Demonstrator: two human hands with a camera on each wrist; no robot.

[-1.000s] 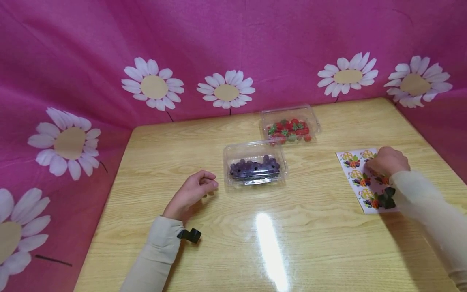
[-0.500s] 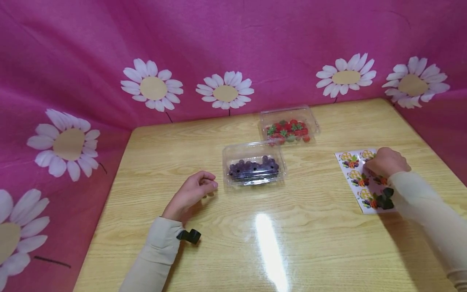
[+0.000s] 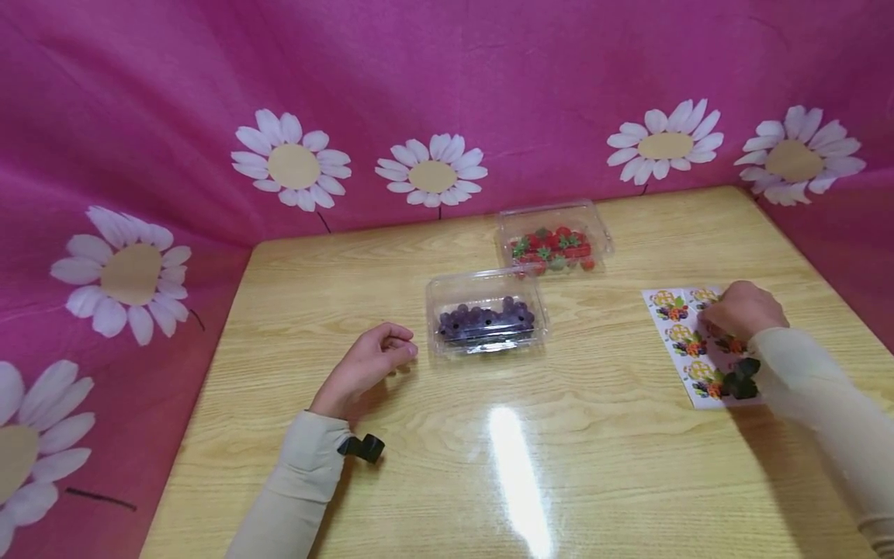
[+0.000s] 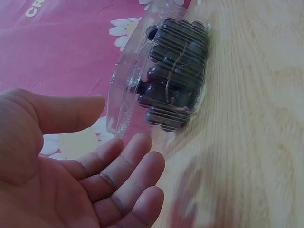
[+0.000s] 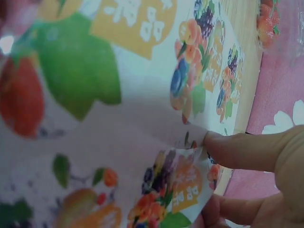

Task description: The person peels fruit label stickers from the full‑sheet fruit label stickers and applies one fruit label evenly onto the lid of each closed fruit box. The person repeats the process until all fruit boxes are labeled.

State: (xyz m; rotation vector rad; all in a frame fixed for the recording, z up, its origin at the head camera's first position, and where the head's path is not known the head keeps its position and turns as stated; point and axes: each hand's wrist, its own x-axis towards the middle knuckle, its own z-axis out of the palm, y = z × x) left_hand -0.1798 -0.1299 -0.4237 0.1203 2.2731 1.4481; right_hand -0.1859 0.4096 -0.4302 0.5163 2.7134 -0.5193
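My right hand (image 3: 749, 310) is over a white sticker sheet (image 3: 672, 326) printed with rows of fruit pictures at the right of the table. In the right wrist view, its thumb (image 5: 242, 149) and a finger pinch the sheet's edge, and the paper creases there. My left hand (image 3: 370, 361) holds nothing, its fingers relaxed beside a clear plastic clamshell box (image 3: 485, 289) of dark grapes (image 3: 482, 320). The left wrist view has that palm (image 4: 52, 190) turned up, fingertips just short of the box.
A second clear clamshell box (image 3: 601, 225) with red strawberries (image 3: 552, 247) stands behind the grape box. A pink cloth (image 3: 489, 78) with white daisies borders the wooden table (image 3: 335, 287) at the back and sides.
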